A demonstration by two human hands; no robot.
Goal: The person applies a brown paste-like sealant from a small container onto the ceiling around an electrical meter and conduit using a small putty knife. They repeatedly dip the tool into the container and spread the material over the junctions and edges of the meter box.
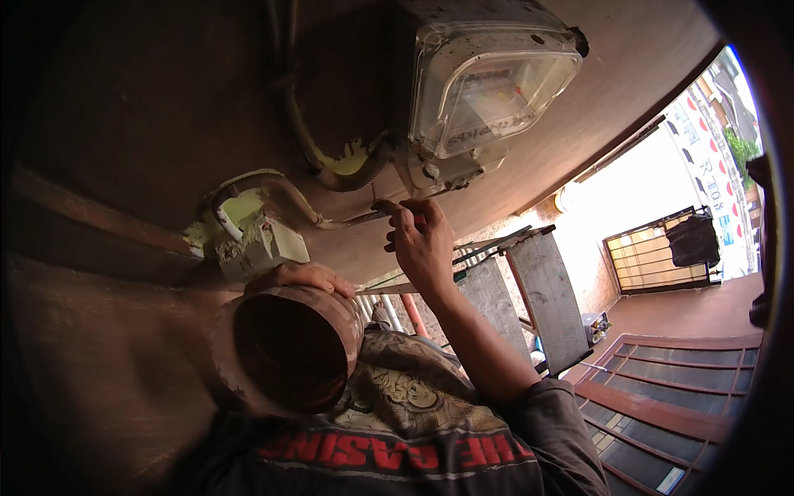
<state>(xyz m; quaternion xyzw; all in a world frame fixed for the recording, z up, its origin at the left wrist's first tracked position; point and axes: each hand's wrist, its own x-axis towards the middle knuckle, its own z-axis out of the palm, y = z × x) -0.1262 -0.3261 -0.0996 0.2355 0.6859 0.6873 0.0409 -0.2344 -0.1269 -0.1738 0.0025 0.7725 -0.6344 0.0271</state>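
Note:
My left hand (pixel 310 277) is closed over the far side of a paint can (pixel 351 331), a round container smeared with brown, its dark open mouth facing up toward me. My right hand (pixel 423 244) is raised against the wall, fingers pinched on what looks like a small paintbrush (pixel 383 207); most of it is hidden by the fingers. Its dark tip meets a thin cable (pixel 339 222) below the meter. That cable bends left to a pale junction box (pixel 265 248), where yellow-green patches (pixel 240 207) show amid the brown. A thicker conduit (pixel 351 178) curves just above.
An electric meter (pixel 496 99) with a clear cover juts from the wall above my right hand. To the right stand a stepladder (pixel 558 298) and, beyond it, a barred window (pixel 670 388). A brown ledge (pixel 99 219) runs along the left.

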